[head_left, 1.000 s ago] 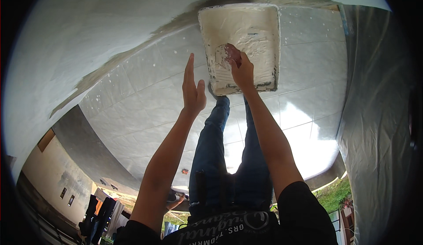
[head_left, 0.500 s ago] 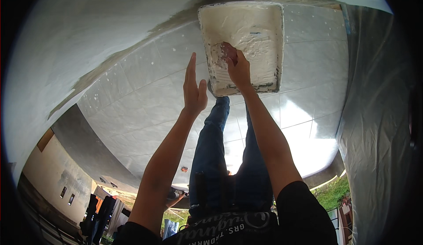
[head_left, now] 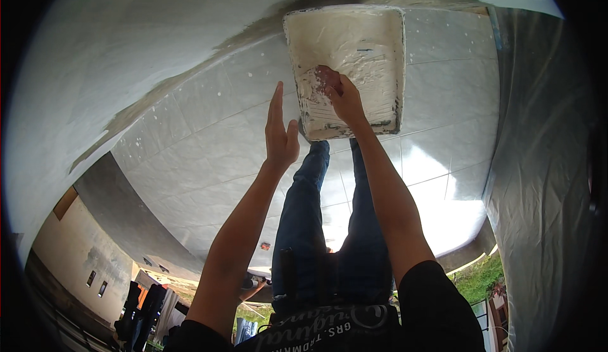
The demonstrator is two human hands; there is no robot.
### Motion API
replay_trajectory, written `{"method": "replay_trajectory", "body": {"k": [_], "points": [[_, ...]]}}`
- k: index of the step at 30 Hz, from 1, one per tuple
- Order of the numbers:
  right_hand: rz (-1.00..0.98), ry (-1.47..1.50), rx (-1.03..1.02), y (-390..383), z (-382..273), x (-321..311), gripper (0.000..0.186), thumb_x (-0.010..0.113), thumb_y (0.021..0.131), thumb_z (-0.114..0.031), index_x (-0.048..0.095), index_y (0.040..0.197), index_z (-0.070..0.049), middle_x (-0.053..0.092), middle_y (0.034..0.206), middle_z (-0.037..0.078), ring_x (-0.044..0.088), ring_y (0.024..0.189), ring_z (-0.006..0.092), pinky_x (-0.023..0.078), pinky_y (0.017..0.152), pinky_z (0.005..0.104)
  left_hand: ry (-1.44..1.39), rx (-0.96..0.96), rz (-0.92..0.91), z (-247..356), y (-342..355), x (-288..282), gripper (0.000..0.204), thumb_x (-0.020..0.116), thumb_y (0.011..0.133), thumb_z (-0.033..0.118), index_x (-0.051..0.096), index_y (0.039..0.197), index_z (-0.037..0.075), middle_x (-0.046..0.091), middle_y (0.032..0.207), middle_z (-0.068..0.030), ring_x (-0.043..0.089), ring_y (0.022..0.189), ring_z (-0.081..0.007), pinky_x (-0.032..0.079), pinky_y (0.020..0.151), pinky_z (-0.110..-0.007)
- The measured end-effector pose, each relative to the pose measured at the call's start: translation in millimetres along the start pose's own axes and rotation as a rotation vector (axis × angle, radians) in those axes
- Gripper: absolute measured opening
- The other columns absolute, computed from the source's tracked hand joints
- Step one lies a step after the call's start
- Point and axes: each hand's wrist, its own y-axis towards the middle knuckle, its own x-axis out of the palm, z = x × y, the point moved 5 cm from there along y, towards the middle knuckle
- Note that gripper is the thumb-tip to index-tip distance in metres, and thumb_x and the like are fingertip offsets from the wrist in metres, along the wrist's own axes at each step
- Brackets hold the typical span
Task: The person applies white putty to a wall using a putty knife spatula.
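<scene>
A paint tray, its inside coated with cream-white paint, stands ahead of my feet. My right hand reaches over its near part, fingers closed around a reddish-brown lump smeared with white, perhaps a sponge or rag; its kind is not clear. That lump is at the paint on the tray's left side. Left of the tray, my left hand is held up with its fingers straight and the thumb apart. Nothing is in it.
Grey tiled floor with white specks surrounds the tray. A pale wall curves along the far and left side. Plastic sheeting hangs on the right. My jeans-clad legs stand behind the tray. Dark clothes hang at lower left.
My right hand and the lump have shifted slightly nearer and to the right. My left hand sits slightly lower in view, still open.
</scene>
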Motion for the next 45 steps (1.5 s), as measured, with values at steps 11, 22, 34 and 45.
{"method": "replay_trajectory", "body": {"k": [11, 22, 34, 45], "points": [[-0.171, 0.724, 0.389, -38.7, -18.8, -28.1, 0.034, 0.061, 0.098, -0.010, 0.057, 0.130, -0.002, 0.068, 0.112, 0.005, 0.065, 0.096, 0.0110, 0.054, 0.078, 0.0277, 0.007, 0.060, 0.020, 45.8, 13.5, -27.1, 0.068, 0.036, 0.101, 0.035, 0.024, 0.152, -0.009, 0.032, 0.156, -0.0285, 0.031, 0.145, -0.0428, 0.024, 0.120, -0.048], [-0.196, 0.897, 0.100, -91.5, -168.5, -115.2, 0.045, 0.063, 0.097, -0.012, 0.050, 0.140, -0.004, 0.067, 0.117, 0.003, 0.065, 0.097, 0.0098, 0.055, 0.077, 0.0264, -0.100, 0.281, 0.129, 189.4, 57.9, -65.0, 0.069, 0.037, 0.097, 0.033, 0.027, 0.150, -0.011, 0.034, 0.154, -0.0300, 0.034, 0.144, -0.0430, 0.025, 0.119, -0.047], [-0.150, 1.084, -0.297, -167.9, -310.0, -186.2, 0.053, 0.060, 0.097, -0.007, 0.042, 0.146, -0.001, 0.061, 0.130, 0.007, 0.062, 0.112, 0.0173, 0.052, 0.096, 0.0344, -0.357, 0.617, 0.222, 359.4, 85.2, -106.5, 0.068, 0.035, 0.096, 0.031, 0.029, 0.150, -0.010, 0.034, 0.156, -0.0275, 0.033, 0.146, -0.0384, 0.024, 0.120, -0.046], [-0.007, 1.191, -0.554, -216.6, -392.4, -270.1, 0.047, 0.065, 0.091, 0.001, 0.053, 0.135, -0.008, 0.068, 0.108, 0.003, 0.066, 0.084, 0.0102, 0.058, 0.072, 0.0269, -0.396, 0.855, 0.208, 471.0, 101.0, -96.7, 0.067, 0.036, 0.090, 0.019, 0.031, 0.148, -0.014, 0.037, 0.154, -0.0293, 0.034, 0.145, -0.0389, 0.025, 0.120, -0.046]]}}
